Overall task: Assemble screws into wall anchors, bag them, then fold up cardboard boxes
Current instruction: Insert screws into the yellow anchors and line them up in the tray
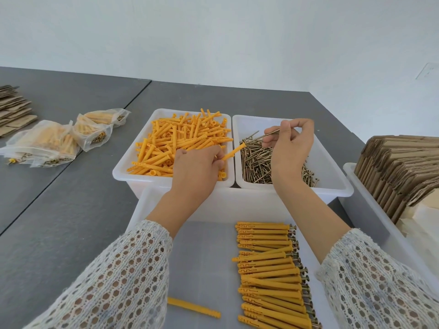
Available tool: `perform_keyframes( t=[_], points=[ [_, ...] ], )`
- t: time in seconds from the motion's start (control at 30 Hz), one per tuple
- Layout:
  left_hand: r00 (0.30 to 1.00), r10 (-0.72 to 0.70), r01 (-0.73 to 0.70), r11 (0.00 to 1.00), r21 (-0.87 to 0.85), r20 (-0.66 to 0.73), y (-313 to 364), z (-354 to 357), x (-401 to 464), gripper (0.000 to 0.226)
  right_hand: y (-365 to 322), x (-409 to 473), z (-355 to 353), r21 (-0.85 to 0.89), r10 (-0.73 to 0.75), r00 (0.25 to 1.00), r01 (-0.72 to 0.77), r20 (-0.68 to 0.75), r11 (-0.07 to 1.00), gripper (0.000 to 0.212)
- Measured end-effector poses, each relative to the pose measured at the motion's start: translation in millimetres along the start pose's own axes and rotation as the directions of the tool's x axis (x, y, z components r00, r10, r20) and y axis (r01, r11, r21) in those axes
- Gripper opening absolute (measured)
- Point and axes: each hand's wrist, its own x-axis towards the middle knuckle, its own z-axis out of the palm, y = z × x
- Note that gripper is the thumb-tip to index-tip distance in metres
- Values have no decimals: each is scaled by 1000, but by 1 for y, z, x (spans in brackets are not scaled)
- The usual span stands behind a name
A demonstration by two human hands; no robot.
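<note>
grey table (71, 210) | white wall (213, 39) behind | seam between tabletops (133, 100)

Two bare hands, the left hand (197, 166) and the right hand (288, 148), are seen. Both forearms are covered to mid-forearm by loose white open-knit sleeves (123, 276) with a honeycomb mesh pattern.

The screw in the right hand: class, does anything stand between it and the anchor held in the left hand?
Nothing visible does. The screw in the right hand and the anchor in the left hand are apart, with only open air above the bins between them.
</note>
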Motion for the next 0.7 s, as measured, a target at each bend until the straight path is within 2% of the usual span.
perform_keyframes(
  t=[0.33, 0.5, 0.7],
  points=[
    [1000, -8, 8, 1000, 11, 3, 0, -1, 0, 10, 1, 2, 0, 35, 28, 999, -27, -28, 999, 14],
    [1000, -6, 5, 1000, 7, 8, 0, 0, 0, 9, 3, 0, 3, 23, 64, 994, -66, 94, 998, 10],
    [997, 69, -70, 997, -44, -24, -1, 1, 0, 7, 2, -9, 10, -81, 90, 918, -64, 387, 995, 19]
  ],
)
